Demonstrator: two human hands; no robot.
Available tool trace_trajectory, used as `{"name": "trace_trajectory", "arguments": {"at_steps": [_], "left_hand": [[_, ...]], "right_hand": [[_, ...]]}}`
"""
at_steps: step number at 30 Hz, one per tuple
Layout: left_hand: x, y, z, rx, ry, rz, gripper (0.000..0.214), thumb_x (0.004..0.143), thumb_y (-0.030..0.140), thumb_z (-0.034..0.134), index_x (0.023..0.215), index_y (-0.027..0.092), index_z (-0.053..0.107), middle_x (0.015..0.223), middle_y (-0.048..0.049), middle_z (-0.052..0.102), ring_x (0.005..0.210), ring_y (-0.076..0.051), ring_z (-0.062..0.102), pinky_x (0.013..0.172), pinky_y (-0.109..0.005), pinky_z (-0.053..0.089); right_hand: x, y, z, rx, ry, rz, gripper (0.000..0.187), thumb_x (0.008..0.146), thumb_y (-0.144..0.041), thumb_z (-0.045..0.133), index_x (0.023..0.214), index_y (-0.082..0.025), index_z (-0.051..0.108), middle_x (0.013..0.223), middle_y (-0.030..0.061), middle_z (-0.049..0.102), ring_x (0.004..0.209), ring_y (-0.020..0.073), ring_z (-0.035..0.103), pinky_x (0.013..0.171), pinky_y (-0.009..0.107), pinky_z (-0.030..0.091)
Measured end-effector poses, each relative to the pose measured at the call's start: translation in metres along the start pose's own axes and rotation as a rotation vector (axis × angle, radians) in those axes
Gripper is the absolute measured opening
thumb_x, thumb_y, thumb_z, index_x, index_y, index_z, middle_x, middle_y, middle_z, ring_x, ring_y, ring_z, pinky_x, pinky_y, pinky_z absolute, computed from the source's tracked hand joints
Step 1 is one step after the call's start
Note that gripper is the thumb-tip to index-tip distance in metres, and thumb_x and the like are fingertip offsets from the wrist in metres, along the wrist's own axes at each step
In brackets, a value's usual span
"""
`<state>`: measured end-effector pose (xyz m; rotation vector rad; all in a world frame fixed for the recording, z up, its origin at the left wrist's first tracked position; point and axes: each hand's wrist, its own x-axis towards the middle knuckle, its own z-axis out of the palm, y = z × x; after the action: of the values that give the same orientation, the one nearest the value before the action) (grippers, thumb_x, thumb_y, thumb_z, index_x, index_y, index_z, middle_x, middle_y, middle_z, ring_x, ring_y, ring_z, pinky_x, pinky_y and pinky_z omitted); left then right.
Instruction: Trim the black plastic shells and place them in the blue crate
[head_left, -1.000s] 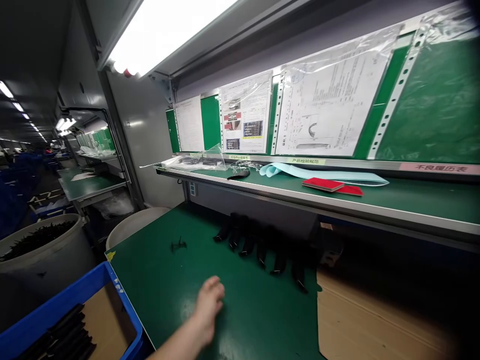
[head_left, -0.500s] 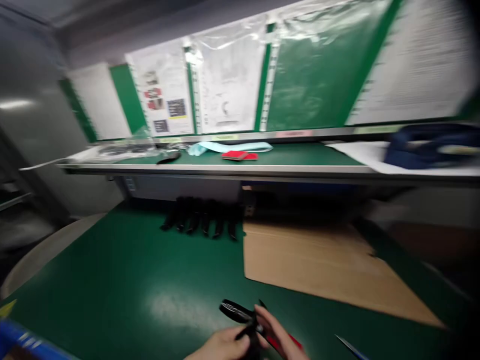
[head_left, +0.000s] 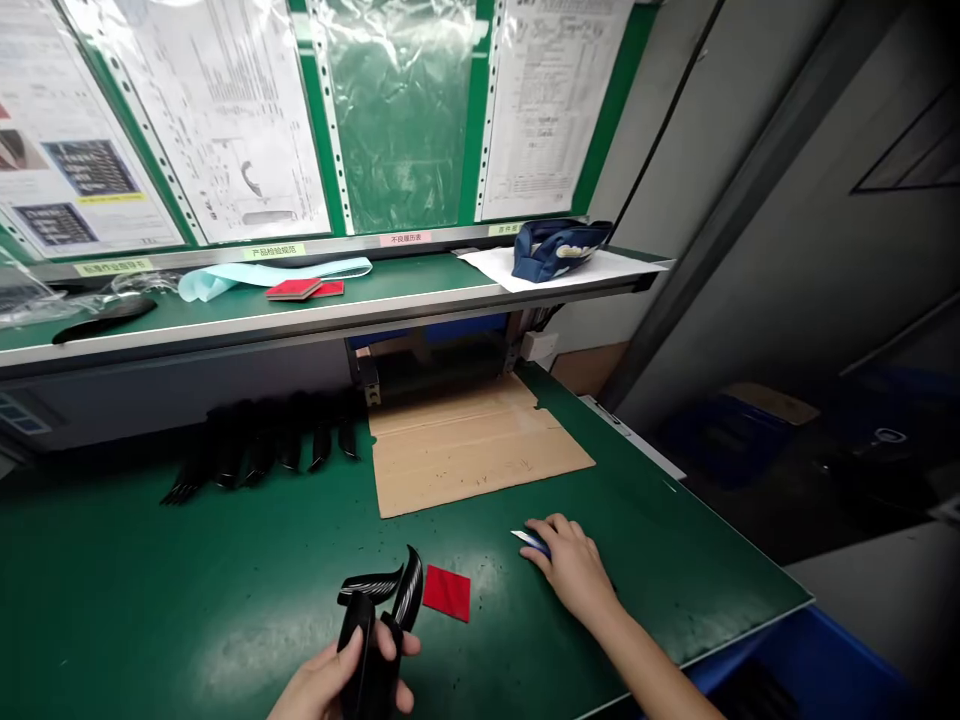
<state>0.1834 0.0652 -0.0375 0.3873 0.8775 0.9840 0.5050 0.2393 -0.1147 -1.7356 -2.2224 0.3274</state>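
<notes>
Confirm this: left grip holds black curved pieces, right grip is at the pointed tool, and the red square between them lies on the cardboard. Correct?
No: the red square lies on the green tabletop, apart from the cardboard, as the head view shows. Otherwise right: the left grip holds black curved pieces and the right grip is at the pointed tool.

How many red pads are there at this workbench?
3: one red pad on the green tabletop, another pad on the shelf, overlapping a third pad. More could be hidden underneath.
</notes>
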Motion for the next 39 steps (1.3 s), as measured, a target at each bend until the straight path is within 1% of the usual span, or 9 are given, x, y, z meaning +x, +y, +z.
{"name": "trace_trajectory", "arguments": {"at_steps": [3,8,12,16,21,24,28,35,39], "left_hand": [[0.001,0.003,0.003,0.141,0.061,-0.001,0.041,0.079,0.058,0.057,0.076,0.017,0.062,0.112,-0.0103,0.062,0.071,-0.017,0.060,0.066,-0.031,0.042],[-0.013,0.018,0.030,0.454,0.050,0.009,0.048,0.081,0.060,0.052,0.088,0.014,0.064,0.089,-0.0061,0.059,0.066,-0.016,0.059,0.069,-0.031,0.040],[-0.025,0.032,0.055,0.533,0.022,-0.061,0.043,0.086,0.053,0.050,0.096,0.013,0.063,0.086,-0.0047,0.058,0.066,-0.013,0.057,0.066,-0.027,0.039],[-0.031,0.033,0.063,0.433,-0.019,-0.147,0.038,0.087,0.048,0.050,0.084,0.011,0.060,0.097,-0.0120,0.065,0.058,-0.011,0.056,0.059,-0.026,0.039],[-0.039,0.032,0.067,0.369,-0.082,-0.234,0.037,0.086,0.047,0.052,0.083,0.011,0.060,0.096,-0.0141,0.067,0.059,-0.009,0.054,0.058,-0.022,0.039],[-0.042,0.034,0.070,0.418,-0.090,-0.268,0.039,0.087,0.048,0.052,0.090,0.012,0.063,0.093,-0.0105,0.067,0.058,-0.008,0.053,0.056,-0.020,0.038],[-0.043,0.032,0.072,0.501,-0.063,-0.298,0.043,0.087,0.052,0.049,0.102,0.014,0.064,0.087,-0.0061,0.066,0.057,-0.008,0.053,0.053,-0.020,0.037],[-0.039,0.032,0.075,0.667,-0.084,-0.230,0.044,0.089,0.054,0.042,0.096,0.016,0.062,0.094,-0.0064,0.065,0.056,-0.008,0.052,0.054,-0.023,0.039],[-0.037,0.032,0.075,0.750,-0.088,-0.216,0.041,0.091,0.053,0.038,0.095,0.018,0.059,0.090,-0.0032,0.062,0.055,-0.008,0.050,0.055,-0.024,0.039]], "right_hand": [[-0.003,-0.002,-0.005,0.063,-0.015,0.016,0.030,0.092,-0.040,0.038,0.086,-0.020,0.060,0.091,0.0101,0.059,0.088,0.0257,0.054,0.074,0.037,0.043],[-0.018,-0.052,-0.025,0.263,-0.153,-0.039,0.033,0.099,-0.036,0.019,0.099,-0.022,0.049,0.078,0.0025,0.059,0.066,0.0159,0.056,0.061,0.028,0.046],[-0.045,-0.115,-0.063,0.376,-0.281,-0.420,0.024,0.099,-0.031,0.030,0.115,-0.026,0.047,0.096,0.0040,0.059,0.085,0.0172,0.055,0.072,0.030,0.045],[-0.060,-0.150,-0.089,0.327,-0.257,-0.759,0.023,0.097,-0.020,0.028,0.103,-0.021,0.051,0.083,0.0034,0.056,0.073,0.0170,0.046,0.067,0.032,0.037],[-0.062,-0.157,-0.086,0.182,-0.154,-0.855,0.043,0.092,-0.055,0.040,0.107,-0.017,0.054,0.091,0.0056,0.058,0.081,0.0199,0.046,0.075,0.035,0.034],[-0.062,-0.159,-0.081,0.095,-0.150,-0.852,0.055,0.088,-0.066,0.032,0.097,-0.017,0.056,0.085,0.0045,0.056,0.076,0.0192,0.043,0.071,0.034,0.030],[-0.060,-0.160,-0.078,0.016,-0.166,-0.873,0.057,0.093,-0.061,0.015,0.078,-0.019,0.051,0.076,0.0025,0.051,0.069,0.0181,0.038,0.064,0.034,0.022],[-0.059,-0.157,-0.071,-0.030,-0.201,-0.883,0.037,0.092,-0.050,0.041,0.073,-0.020,0.048,0.070,0.0005,0.052,0.065,0.0165,0.037,0.061,0.033,0.020],[-0.058,-0.156,-0.069,-0.006,-0.280,-0.862,0.036,0.093,-0.048,0.041,0.073,-0.021,0.049,0.070,0.0011,0.055,0.066,0.0170,0.042,0.062,0.033,0.022]]}}
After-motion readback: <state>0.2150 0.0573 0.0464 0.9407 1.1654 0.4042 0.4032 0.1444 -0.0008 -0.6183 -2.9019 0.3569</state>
